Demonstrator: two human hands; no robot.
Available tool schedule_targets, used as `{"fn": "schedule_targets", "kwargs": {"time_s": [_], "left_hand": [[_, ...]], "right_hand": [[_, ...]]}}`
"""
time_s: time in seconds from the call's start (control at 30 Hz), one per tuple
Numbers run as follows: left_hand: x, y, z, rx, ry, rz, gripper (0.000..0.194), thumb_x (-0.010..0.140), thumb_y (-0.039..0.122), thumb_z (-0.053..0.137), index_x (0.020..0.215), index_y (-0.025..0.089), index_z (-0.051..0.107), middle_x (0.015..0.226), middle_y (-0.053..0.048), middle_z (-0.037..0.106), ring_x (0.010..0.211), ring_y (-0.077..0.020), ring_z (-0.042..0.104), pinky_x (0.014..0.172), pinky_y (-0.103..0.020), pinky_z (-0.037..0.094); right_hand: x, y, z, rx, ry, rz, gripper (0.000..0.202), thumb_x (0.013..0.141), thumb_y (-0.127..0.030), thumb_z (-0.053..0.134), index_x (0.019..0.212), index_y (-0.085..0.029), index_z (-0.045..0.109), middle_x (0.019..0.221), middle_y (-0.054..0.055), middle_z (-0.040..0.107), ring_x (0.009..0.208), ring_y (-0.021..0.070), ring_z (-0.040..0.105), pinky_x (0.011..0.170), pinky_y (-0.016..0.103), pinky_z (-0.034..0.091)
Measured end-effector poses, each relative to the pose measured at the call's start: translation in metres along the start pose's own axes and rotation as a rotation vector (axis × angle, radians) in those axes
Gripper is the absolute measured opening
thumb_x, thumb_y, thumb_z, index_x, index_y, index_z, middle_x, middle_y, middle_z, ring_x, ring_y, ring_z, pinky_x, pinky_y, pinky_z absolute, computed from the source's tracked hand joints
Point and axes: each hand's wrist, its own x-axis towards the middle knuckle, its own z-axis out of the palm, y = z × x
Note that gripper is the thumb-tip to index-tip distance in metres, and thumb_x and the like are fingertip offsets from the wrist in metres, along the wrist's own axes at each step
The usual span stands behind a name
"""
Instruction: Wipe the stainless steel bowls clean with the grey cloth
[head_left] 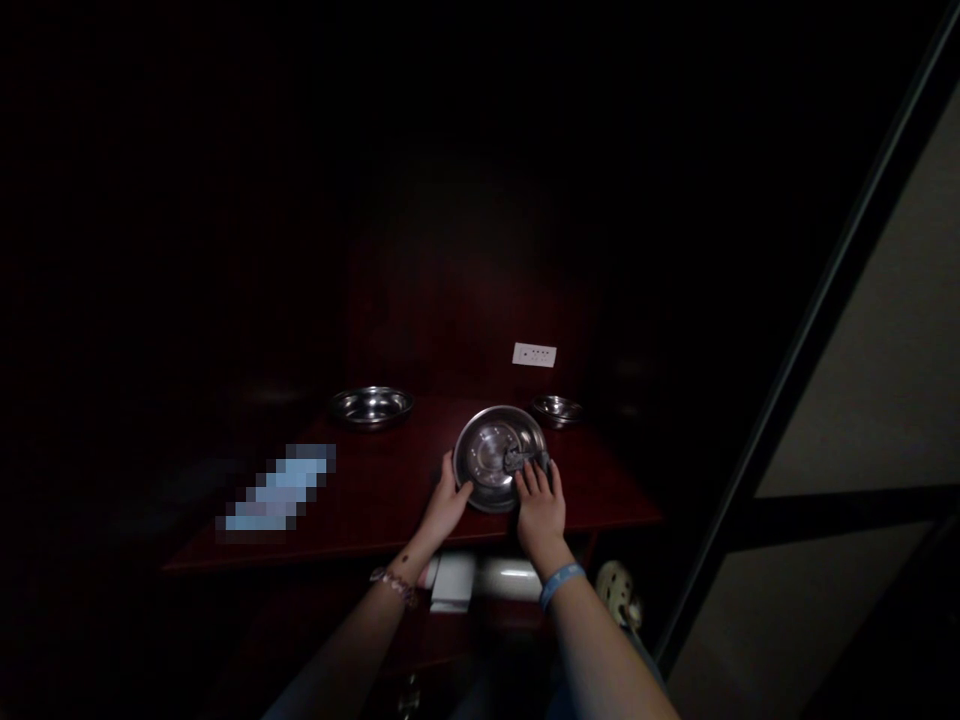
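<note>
A shiny metal bowl (486,452) is tilted toward me above the front part of the dark red shelf (600,492). My left hand (447,500) grips its left rim, with the thumb over the near edge. In the bowl's right side, my right hand (541,512) presses a dark grey cloth (514,459) against the inner wall, its fingers on top of the cloth. Water drops or light spots show on the bowl's bottom. Behind to the left stands a wide metal dish (373,406), and to the back right a smaller metal bowl (556,410).
A pixelated light blue item (281,488) lies on the shelf's left. A white socket plate (534,355) is on the back wall. Below the shelf are a white box (451,580), a pale cylinder (510,578) and a cream clog (616,590). A dark-framed panel (862,380) stands at right.
</note>
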Motion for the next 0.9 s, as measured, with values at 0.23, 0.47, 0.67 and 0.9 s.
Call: {"fn": "schedule_targets", "kwargs": {"time_s": [0.23,0.47,0.67,0.9], "left_hand": [[0.002,0.001,-0.001,-0.015,0.018,-0.031,0.062,0.081,0.024,0.053,0.140,0.015,0.039,0.142,-0.017,0.055,0.135,-0.0265,0.050,0.119,-0.044,0.030],[0.003,0.002,0.002,-0.042,0.029,-0.038,0.053,0.085,0.026,0.050,0.137,0.017,0.051,0.137,-0.011,0.062,0.130,-0.0239,0.055,0.117,-0.042,0.035],[0.001,-0.003,0.000,-0.185,0.053,-0.111,0.048,0.084,0.032,0.053,0.129,0.015,0.057,0.130,-0.013,0.066,0.118,-0.0261,0.063,0.105,-0.044,0.048],[0.001,0.000,0.000,-0.252,0.049,-0.143,0.050,0.082,0.039,0.058,0.125,0.014,0.060,0.128,-0.015,0.067,0.117,-0.0283,0.064,0.101,-0.043,0.051]], "right_hand": [[0.002,-0.002,0.007,-0.037,0.035,-0.032,0.058,0.094,-0.020,0.040,0.152,-0.020,0.044,0.161,0.010,0.033,0.152,0.0262,0.026,0.127,0.050,0.006],[-0.002,-0.008,0.011,0.110,-0.075,-0.181,0.064,0.090,-0.015,0.042,0.153,-0.008,0.040,0.160,0.016,0.034,0.149,0.0282,0.033,0.122,0.047,0.026],[0.000,-0.020,0.015,0.301,-0.057,-0.425,0.073,0.086,-0.013,0.042,0.158,-0.009,0.029,0.163,0.010,0.031,0.150,0.0167,0.031,0.121,0.030,0.030],[0.012,-0.018,0.007,0.171,0.044,-0.468,0.061,0.093,-0.013,0.039,0.155,-0.017,0.039,0.164,0.004,0.032,0.152,0.0213,0.025,0.125,0.043,0.021]]}}
